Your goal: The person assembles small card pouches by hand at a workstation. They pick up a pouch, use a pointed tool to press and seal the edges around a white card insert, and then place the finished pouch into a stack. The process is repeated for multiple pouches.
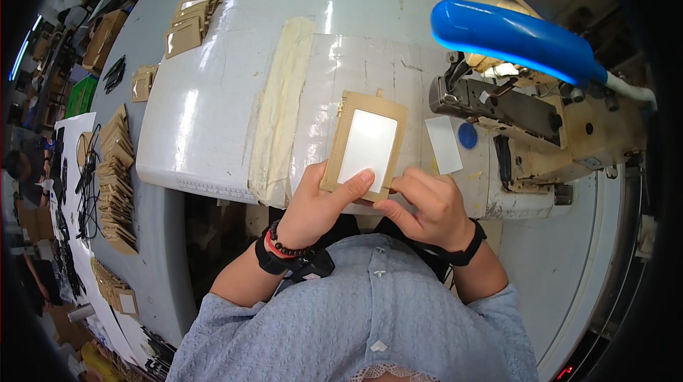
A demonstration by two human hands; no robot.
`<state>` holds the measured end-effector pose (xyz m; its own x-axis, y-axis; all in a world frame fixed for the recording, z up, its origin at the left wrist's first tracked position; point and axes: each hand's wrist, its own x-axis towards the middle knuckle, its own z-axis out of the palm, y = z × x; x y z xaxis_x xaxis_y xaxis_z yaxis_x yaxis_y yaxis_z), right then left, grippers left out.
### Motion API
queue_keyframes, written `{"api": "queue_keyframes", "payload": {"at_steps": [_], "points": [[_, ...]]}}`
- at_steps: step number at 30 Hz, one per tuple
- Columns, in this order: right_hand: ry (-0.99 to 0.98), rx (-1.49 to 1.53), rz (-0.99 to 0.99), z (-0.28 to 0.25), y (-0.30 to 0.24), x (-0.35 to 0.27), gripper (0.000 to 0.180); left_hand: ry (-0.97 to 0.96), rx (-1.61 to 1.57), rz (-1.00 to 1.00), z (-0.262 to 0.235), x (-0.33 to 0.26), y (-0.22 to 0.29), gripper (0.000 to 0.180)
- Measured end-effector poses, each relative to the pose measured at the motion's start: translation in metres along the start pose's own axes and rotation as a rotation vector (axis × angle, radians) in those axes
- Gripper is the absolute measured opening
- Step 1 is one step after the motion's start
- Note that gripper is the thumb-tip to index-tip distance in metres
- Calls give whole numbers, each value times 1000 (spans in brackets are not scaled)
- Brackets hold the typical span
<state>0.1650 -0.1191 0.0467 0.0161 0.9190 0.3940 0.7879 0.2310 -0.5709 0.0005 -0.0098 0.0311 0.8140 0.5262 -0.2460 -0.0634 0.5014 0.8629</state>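
A tan card holder [340, 141] with a stitched border and a white window lies tilted just above the table's near edge. A short tab sticks out of its far end. My left hand [324, 193] grips its lower left part, the thumb pressed on the window and the other fingers hidden beneath. At the lower right corner, the thumb and index finger of my right hand [427, 205] are closed on the holder's edge. Whether they also pinch something small there is too fine to tell. A white card [444, 144] rests on the table right of the holder.
A sewing machine [509, 108] stands at the right, with a blue lamp [509, 39] over it. A blue disc [467, 136] is beside the white card. Stacks of tan holders [186, 30] sit far left, with more piles [117, 183] on the left-hand table. Yellowed tape [279, 108] crosses the worktop.
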Motion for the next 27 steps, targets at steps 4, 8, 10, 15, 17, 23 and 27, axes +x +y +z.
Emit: {"api": "queue_keyframes", "payload": {"at_steps": [4,8,10,15,17,23,27], "points": [[4,-21,-26,0,0,0,26,10,-9,-1,1,-2,2,30],[8,-40,-49,0,0,0,27,4,-24,-3,1,-2,1,29],[6,-50,-58,0,1,-1,27,6,-25,-5,1,-2,0,29],[-2,-64,-72,-2,0,0,27,1,-20,-8,1,-2,0,29],[0,-73,-80,-2,0,1,27,3,-27,-10,1,-2,0,28],[0,-90,-89,-3,0,2,27,23,-21,-7,1,-2,-1,28],[4,-93,-91,-4,0,2,28,33,29,12,2,-2,-2,28]]}}
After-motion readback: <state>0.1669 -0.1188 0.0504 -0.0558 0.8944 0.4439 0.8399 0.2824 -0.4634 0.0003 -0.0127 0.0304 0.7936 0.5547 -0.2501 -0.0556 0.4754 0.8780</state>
